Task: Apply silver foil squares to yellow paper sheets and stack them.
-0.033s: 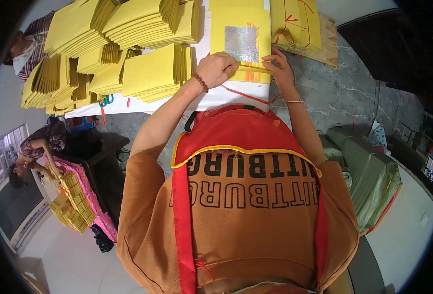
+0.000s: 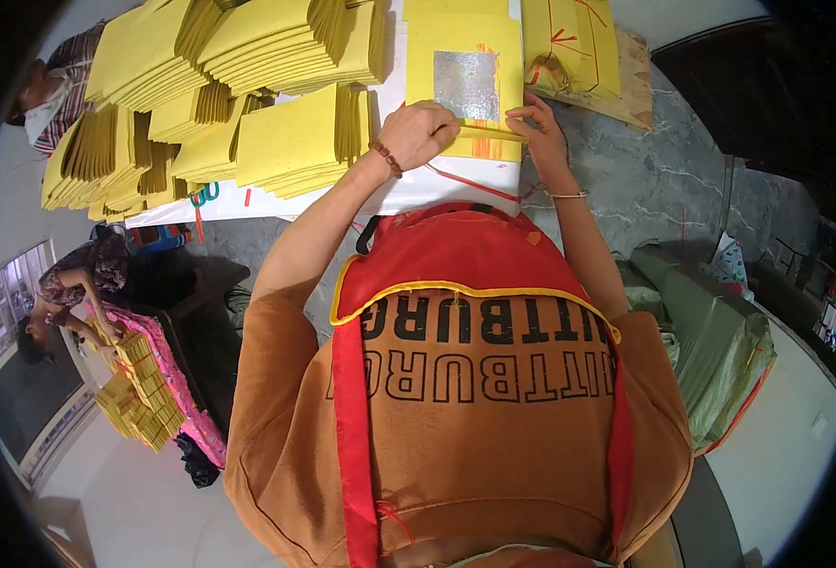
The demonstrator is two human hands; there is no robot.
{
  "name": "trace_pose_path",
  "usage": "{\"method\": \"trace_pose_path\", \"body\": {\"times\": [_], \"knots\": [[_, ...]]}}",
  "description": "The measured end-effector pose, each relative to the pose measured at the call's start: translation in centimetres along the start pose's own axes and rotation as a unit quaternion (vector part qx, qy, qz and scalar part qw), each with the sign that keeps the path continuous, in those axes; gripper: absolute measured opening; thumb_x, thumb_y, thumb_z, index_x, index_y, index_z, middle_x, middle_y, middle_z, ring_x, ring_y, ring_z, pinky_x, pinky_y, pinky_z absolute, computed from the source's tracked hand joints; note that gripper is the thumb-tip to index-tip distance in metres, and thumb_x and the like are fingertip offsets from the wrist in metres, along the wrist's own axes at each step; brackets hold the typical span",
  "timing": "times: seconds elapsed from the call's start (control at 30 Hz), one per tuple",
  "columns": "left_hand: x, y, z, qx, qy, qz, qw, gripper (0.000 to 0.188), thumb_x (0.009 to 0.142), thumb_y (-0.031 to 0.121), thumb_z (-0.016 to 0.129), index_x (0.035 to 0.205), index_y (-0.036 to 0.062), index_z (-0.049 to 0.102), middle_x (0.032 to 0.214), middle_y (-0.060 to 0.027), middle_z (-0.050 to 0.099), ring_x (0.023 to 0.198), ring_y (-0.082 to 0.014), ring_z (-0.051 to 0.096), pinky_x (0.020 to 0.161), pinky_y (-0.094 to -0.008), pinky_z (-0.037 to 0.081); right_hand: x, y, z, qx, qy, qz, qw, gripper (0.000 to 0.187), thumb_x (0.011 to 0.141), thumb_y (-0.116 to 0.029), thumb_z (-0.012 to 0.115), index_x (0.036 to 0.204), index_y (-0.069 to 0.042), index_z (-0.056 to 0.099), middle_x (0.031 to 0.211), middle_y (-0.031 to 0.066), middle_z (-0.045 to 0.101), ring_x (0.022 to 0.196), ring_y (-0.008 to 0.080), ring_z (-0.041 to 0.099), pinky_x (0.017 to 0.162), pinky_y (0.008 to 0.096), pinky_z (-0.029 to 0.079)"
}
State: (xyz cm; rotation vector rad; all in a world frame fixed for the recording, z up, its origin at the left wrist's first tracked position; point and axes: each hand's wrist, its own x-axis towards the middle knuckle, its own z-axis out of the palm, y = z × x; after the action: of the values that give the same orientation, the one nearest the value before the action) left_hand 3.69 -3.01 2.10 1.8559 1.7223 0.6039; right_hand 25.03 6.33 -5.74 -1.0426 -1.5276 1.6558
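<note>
On the white-covered table lies yellow paper (image 2: 420, 66) with a silvery rectangle (image 2: 465, 85) and orange-red streaks on it. A narrow folded strip (image 2: 489, 133) runs along its near edge. My left hand (image 2: 418, 134), a beaded bracelet at the wrist, is closed on the left end of this strip, its fingertips hidden beneath the knuckles. My right hand (image 2: 543, 137) pinches the strip's right end at the table's edge, with the upper fingers bent and slightly apart. A red string (image 2: 470, 180) lies just below the paper.
Stacks of folded yellow paper (image 2: 290, 142) fill the table's left side, with green-handled scissors (image 2: 205, 195) at its near edge. Tied yellow bundles (image 2: 574, 43) sit on a wooden board (image 2: 633, 80) at right. Another person (image 2: 87, 279) handles yellow bundles at far left. Green wrapped packages (image 2: 702, 322) stand right.
</note>
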Motion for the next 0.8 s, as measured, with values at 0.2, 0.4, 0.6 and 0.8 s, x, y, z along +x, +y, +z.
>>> {"method": "trace_pose_path", "body": {"times": [0.2,0.4,0.6,0.8], "knots": [[0.5,-0.1,0.3,-0.027,0.016,-0.027,0.999,0.021,0.078,0.025,0.054,0.081,0.0068,0.064,0.077,-0.0112,0.064,0.072,-0.028,0.061,0.066,-0.0373,0.047,0.2,0.2,-0.5,0.05,-0.007,0.022,0.999,0.015,0.078,-0.015,0.066,0.093,-0.011,0.066,0.128,0.0073,0.035,0.122,0.0212,0.036,0.099,0.0331,0.033],[0.9,-0.6,-0.2,-0.161,-0.007,-0.13,0.978,0.024,0.082,0.024,0.052,0.081,0.0038,0.064,0.073,-0.0109,0.065,0.065,-0.0239,0.062,0.061,-0.0373,0.047,-1.2,-1.7,-0.1,-0.055,-0.054,-0.021,0.997,0.029,0.08,-0.013,0.063,0.109,-0.011,0.06,0.13,0.0087,0.033,0.124,0.0228,0.034,0.101,0.0347,0.033],[0.5,-0.4,-3.9,-0.029,-0.134,0.035,0.99,0.058,0.072,0.022,0.071,0.124,0.0063,0.049,0.115,-0.0173,0.056,0.109,-0.0309,0.051,0.09,-0.0371,0.043,-0.3,1.3,-0.1,-0.047,-0.032,-0.097,0.994,0.026,0.078,-0.008,0.063,0.104,-0.009,0.058,0.129,0.0091,0.032,0.124,0.0231,0.034,0.099,0.0343,0.036],[1.3,-3.8,-4.3,0.204,-0.161,0.022,0.965,0.089,0.061,0.021,0.077,0.137,0.0298,0.031,0.142,-0.0086,0.03,0.128,-0.0311,0.03,0.1,-0.0449,0.034,-0.1,0.1,0.0,-0.022,-0.025,-0.053,0.998,0.026,0.081,-0.01,0.062,0.106,-0.006,0.058,0.128,0.006,0.035,0.12,0.0185,0.037,0.098,0.0315,0.034]]}}
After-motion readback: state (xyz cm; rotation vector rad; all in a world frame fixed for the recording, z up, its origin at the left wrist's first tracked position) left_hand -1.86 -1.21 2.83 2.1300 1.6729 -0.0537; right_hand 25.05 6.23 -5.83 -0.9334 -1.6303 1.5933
